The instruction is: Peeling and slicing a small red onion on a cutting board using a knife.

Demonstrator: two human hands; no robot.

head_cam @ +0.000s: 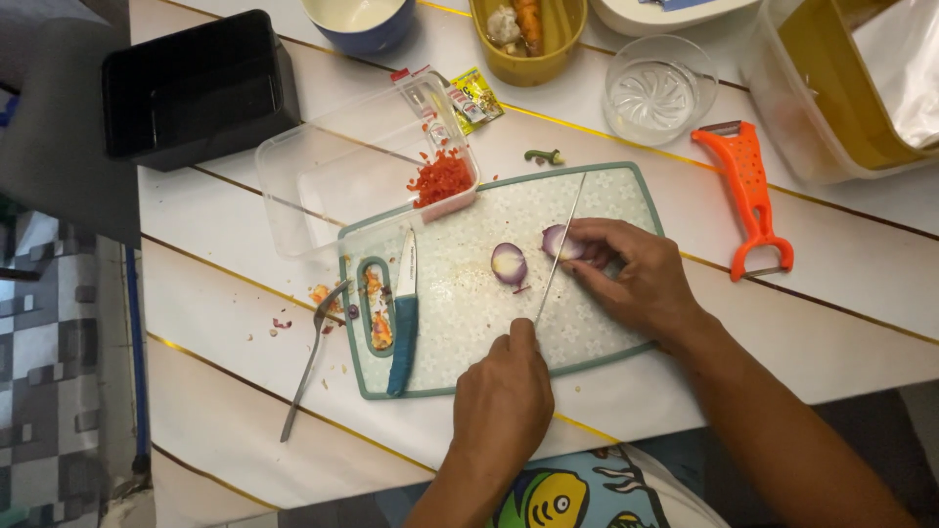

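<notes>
On the cutting board (460, 293), a knife (559, 249) is gripped by the left hand (501, 401), its blade between two onion halves. One half (559, 242) is pinned, probably by fingertips, under the right hand (631, 274); the other half (510, 264) lies free beside a blue knife (403, 318).

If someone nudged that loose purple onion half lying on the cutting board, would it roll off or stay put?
The onion half seems to lie cut face up on its rounded back, so it would probably rock or roll. Its skin looks smooth and glossy, so likely slippery. It looks small and light on the cutting board; a slight push should shift it.
</notes>
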